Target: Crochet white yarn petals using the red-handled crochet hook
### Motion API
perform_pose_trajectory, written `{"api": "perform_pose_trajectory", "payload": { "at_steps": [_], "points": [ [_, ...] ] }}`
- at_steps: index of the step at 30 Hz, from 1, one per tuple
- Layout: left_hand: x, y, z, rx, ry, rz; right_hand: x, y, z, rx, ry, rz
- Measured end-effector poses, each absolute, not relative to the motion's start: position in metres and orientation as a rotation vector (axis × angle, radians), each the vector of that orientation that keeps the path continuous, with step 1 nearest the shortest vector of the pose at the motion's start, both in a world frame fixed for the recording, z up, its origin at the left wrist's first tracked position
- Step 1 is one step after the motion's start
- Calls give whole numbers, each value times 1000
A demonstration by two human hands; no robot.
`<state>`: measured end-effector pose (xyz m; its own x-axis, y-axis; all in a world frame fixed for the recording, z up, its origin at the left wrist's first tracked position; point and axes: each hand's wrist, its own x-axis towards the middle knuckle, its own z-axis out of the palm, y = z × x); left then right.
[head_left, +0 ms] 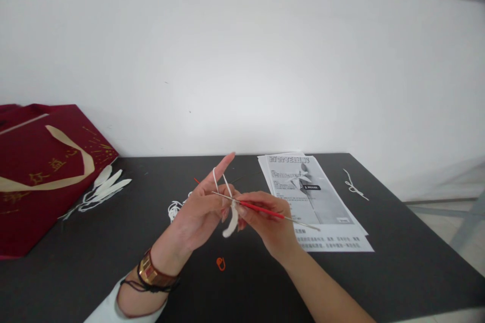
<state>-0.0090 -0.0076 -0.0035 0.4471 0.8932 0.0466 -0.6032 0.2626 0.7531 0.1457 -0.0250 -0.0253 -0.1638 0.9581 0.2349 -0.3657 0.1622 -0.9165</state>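
My right hand [267, 217] grips the red handle of a crochet hook [261, 209], its metal shaft pointing left. Between the hands hangs a small white crochet piece [231, 223], curved and narrow, pinched by my left hand [202, 212]. A strand of white yarn [215, 177] loops over the raised left index finger and runs down to the hook. Partly behind the left hand lies a heap of white yarn [174, 209]. The exact stitch at the hook's tip is too small to make out.
An orange stitch marker [221, 263] lies on the dark table [242, 292] near me. Printed sheets [329, 202] are at the right, with a knotted white yarn piece [354, 186] beyond. At left, several white crocheted petals [108, 184] lie beside a dark red bag [49, 202].
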Motion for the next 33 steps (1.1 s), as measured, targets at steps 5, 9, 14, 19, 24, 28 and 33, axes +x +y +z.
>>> {"api": "perform_pose_trajectory", "payload": {
  "at_steps": [5,9,14,19,24,28,33],
  "points": [
    [-12,-6,0,801,533,1058,150,-22,-31,-662,-1118,1334],
    [-12,-5,1,785,505,1046,151,-17,-32,-607,-936,1439],
    [-13,-7,0,819,407,1049,149,-15,-26,-624,-828,1462],
    [-15,-9,0,893,330,1022,150,-20,-19,-585,-781,1521],
    [-19,-8,0,994,281,1048,153,-26,-15,-567,-803,1385],
    [-21,-8,0,1045,263,1067,152,-23,-13,-543,-734,1481],
    [-25,-8,2,1142,271,1077,153,-21,-11,-580,-725,1499]
  ]
}}
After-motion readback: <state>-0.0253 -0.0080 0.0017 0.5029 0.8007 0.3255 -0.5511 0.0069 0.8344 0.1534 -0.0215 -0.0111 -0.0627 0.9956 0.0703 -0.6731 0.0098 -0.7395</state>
